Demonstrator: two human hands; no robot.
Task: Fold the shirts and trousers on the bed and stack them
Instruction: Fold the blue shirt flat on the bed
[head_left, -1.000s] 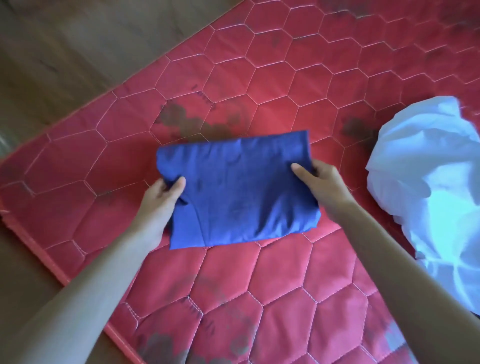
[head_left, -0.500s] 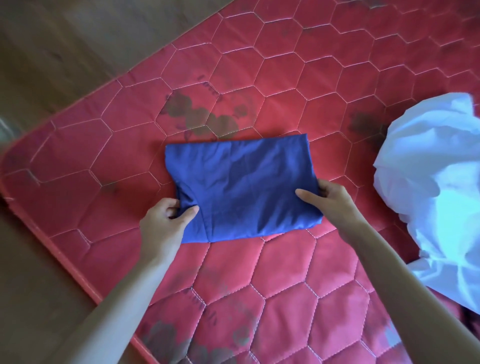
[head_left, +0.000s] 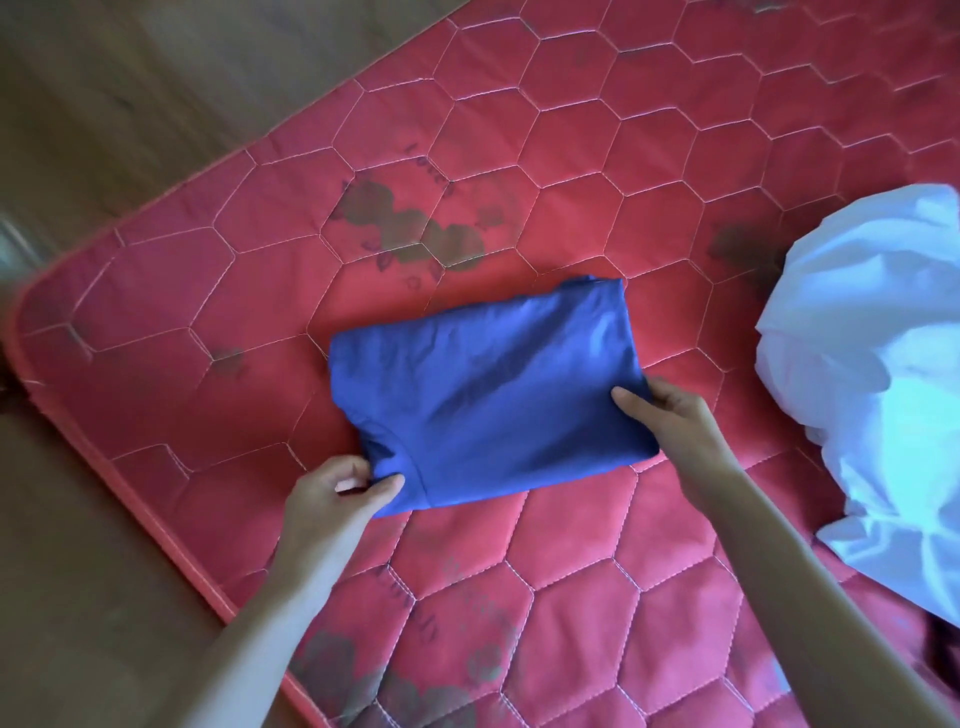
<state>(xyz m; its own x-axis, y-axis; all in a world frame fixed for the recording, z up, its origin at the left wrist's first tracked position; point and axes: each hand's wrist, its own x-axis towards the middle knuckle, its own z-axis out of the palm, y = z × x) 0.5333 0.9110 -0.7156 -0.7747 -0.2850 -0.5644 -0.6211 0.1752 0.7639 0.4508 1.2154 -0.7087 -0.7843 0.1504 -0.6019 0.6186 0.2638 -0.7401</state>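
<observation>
Blue garment, folded into a compact rectangle, lies flat on the red quilted mattress of the bed, near the middle of the view. Its long edges run slightly tilted, with the right end farther from the person than the left end. A seam or collar curve shows near its lower left corner.

Left hand pinches the lower left corner of the blue garment between thumb and fingers. The thumb lies on top of the cloth; the other fingers curl beside and under the edge.

Right hand grips the right edge of the blue garment near its lower right corner. The thumb rests on the top surface, and the remaining fingers wrap around the side of the fold.

White garment lies unfolded and bunched in a loose heap on the mattress at the right side of the view, apart from the blue garment and partly cut off by the frame edge.

The mattress surface carries hexagonal stitching and dark printed patches. Wooden floor shows beyond the mattress edge at the left and top left.
</observation>
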